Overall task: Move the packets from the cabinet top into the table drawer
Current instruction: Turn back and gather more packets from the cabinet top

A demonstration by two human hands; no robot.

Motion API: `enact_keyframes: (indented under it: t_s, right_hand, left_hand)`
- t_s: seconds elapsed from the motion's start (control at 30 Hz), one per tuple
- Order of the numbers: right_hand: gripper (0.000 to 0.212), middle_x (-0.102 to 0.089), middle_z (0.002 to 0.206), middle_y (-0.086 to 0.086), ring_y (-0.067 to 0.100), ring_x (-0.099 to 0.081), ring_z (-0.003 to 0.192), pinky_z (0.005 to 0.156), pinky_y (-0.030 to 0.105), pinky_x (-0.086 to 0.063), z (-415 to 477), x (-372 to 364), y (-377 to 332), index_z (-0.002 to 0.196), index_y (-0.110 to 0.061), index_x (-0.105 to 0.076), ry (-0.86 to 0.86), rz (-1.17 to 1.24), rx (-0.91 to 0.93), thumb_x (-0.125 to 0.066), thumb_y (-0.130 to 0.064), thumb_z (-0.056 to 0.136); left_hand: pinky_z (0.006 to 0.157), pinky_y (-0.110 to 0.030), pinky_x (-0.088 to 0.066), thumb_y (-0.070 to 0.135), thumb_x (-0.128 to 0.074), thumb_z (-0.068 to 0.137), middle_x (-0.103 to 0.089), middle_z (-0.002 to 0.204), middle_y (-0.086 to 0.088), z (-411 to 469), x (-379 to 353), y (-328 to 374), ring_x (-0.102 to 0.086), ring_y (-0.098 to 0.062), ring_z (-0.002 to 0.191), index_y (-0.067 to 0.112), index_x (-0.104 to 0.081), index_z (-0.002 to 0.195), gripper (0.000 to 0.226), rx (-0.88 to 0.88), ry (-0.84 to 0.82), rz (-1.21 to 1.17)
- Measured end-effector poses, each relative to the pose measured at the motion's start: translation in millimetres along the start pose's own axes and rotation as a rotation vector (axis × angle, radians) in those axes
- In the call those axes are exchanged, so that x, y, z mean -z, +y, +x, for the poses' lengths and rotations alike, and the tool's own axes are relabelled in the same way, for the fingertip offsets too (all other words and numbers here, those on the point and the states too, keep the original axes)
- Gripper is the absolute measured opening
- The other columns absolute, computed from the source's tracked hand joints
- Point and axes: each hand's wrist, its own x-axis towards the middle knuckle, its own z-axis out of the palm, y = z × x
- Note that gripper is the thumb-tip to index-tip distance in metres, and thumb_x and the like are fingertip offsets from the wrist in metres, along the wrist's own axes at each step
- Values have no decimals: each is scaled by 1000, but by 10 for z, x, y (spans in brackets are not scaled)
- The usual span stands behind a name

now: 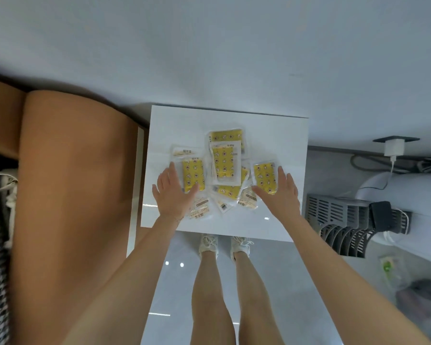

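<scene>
Several yellow patterned packets in clear wrappers lie in a loose heap (224, 168) in the middle of the white cabinet top (271, 135). My left hand (172, 195) lies flat and open at the heap's left side, its thumb over the lower edge of one yellow packet (193, 175). At the right side my right hand (279, 195) is spread open, its thumb beside a separate yellow packet (265, 178). Neither hand holds anything. A few paler packets (200, 210) lie at the heap's near edge. No drawer is in view.
A tan headboard or padded furniture (67, 170) stands left of the cabinet. On the right are a grey slatted rack (343, 220), a white charger (393, 146) with cable, and a white rounded object (408, 188). My legs and shoes (224, 245) stand on the glossy floor below.
</scene>
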Motion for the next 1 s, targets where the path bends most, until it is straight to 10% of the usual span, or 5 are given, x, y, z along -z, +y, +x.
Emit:
enact_keyframes:
  t_s: [0.67, 0.87, 1.0]
  right_hand:
    - [101, -36, 147, 12, 34, -28, 136, 107, 51, -30, 88, -203, -183, 150, -17, -17, 162, 345, -282, -82, -27, 73]
    - [36, -56, 92, -3, 29, -47, 112, 94, 49, -44, 43, -187, -68, 109, -14, -54, 291, 447, -338, -73, -27, 81]
    - [11, -55, 75, -5, 15, -53, 71, 60, 22, -41, -47, -109, -52, 90, -11, -57, 430, 676, -257, -63, -21, 90]
  left_hand:
    - [85, -31, -34, 27, -70, 81, -51, 112, -16, 145, 14, 11, -46, -30, 105, -1, -47, 109, 45, 8, 112, -251]
    - [78, -33, -38, 18, -64, 86, -50, 96, -13, 190, 97, -49, -41, -20, 88, 10, -37, 93, 30, 28, 115, -291]
    - [81, -35, -42, 18, -65, 86, -50, 97, -6, 223, 161, -61, -41, -17, 92, 10, -40, 100, 30, 71, 77, -379]
